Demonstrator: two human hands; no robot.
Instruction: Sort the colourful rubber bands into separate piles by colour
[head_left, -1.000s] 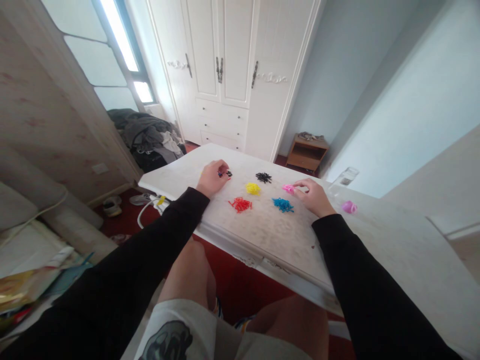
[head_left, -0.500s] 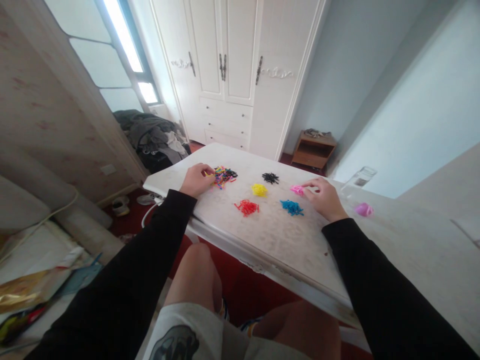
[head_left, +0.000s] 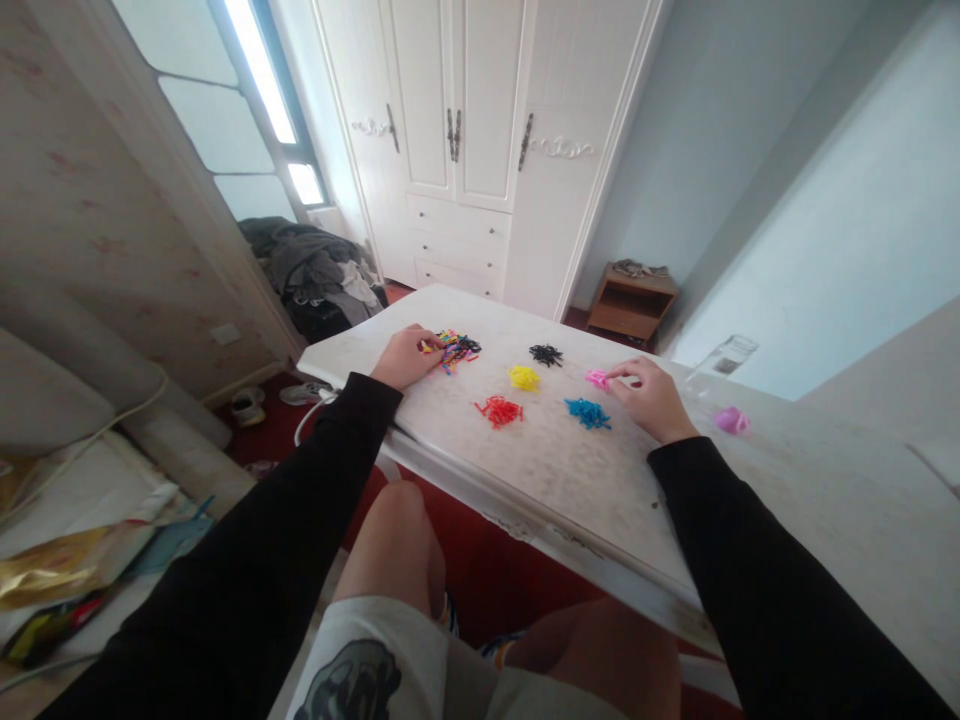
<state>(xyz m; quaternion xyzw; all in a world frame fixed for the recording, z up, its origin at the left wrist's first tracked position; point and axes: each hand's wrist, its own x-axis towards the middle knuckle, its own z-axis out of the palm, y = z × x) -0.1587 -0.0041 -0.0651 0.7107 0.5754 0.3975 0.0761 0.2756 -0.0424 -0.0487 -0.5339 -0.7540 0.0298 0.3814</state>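
Note:
On the white table, my left hand rests at the left side of a mixed pile of small coloured band-like pieces. Its fingers are bent together over the pile's edge, and what is between them is too small to make out. My right hand has thumb and forefinger pinched at a small pink pile; whether a piece is between the tips is unclear. Between the hands lie separate piles: black, yellow, red and blue.
A clear glass or bottle and a pink-purple object are right of my right hand. A white cable hangs at the table's left edge. Beyond the table stand a white wardrobe and a small wooden cabinet.
The whole view has shifted slightly to the right. Both hands stay at the same piles, with little visible finger movement.

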